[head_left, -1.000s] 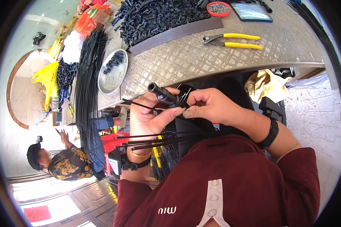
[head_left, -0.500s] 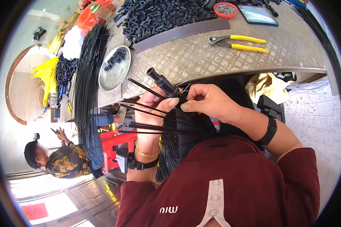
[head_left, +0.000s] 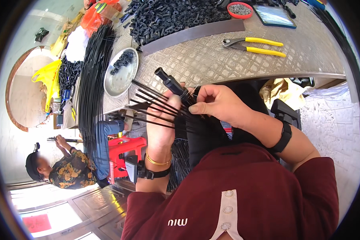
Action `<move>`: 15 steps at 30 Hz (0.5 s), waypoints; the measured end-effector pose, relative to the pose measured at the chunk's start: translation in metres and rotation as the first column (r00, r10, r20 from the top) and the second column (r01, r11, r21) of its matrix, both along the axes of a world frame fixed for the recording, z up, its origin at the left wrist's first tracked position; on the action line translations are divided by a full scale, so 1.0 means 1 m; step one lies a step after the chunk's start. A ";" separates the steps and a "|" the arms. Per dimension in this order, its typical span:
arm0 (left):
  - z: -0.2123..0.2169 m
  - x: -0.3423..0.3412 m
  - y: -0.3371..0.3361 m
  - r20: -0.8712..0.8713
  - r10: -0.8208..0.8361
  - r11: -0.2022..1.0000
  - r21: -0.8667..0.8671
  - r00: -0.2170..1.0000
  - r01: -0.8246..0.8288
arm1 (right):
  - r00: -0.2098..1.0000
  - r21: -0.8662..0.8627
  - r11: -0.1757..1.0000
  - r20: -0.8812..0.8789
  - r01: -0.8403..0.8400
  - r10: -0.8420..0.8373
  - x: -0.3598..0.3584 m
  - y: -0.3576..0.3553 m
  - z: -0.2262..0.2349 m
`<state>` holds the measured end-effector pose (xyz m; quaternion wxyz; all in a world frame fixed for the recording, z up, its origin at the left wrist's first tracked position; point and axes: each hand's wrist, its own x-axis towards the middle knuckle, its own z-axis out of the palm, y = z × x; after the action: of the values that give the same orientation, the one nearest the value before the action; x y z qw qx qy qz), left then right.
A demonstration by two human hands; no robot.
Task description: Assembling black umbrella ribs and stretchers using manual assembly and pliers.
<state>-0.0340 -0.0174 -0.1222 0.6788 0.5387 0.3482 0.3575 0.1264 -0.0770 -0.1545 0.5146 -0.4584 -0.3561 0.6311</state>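
Observation:
A black stepped tube [head_left: 170,83], looking like an umbrella runner, tilts up and to the left in front of my body. My left hand [head_left: 160,120] is closed around its lower end. Thin black rods [head_left: 148,97], like umbrella ribs, fan out across that hand and gather below it. Beside the tube, my right hand [head_left: 222,104] pinches with thumb and forefinger at its lower end. A fine wire shows there, but what lies between these fingertips is too small to make out.
Yellow-handled pliers [head_left: 264,47], a red dish of small metal pieces [head_left: 240,11] and a metal plate [head_left: 122,86] lie on the table. A heap of black parts [head_left: 180,20] sits behind a strip. Long black rods [head_left: 94,88] hang left. A co-worker [head_left: 68,168] sits beyond a red stool [head_left: 126,150].
My left hand has turned a little, and the rods across it have shifted upward and spread apart. My right hand stays at the tube's lower end. The co-worker's hands have risen slightly.

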 end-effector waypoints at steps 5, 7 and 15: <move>-0.008 -0.009 0.002 0.283 -0.033 0.979 -0.186 0.959 0.089 | 0.996 0.059 0.998 0.093 0.002 -0.007 0.001 -0.002 -0.001; -0.011 -0.015 0.001 0.289 -0.033 0.978 -0.189 0.957 0.091 | 0.994 0.052 0.999 0.106 -0.005 -0.001 0.001 -0.003 0.003; -0.002 -0.011 -0.018 0.201 -0.130 0.991 0.064 0.971 0.120 | 0.984 0.098 0.994 0.166 0.055 -0.071 -0.006 -0.004 -0.001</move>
<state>-0.0450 -0.0353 -0.1245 0.7181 0.5372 0.2327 0.3762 0.1202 -0.0813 -0.1550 0.5231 -0.4969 -0.4128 0.5560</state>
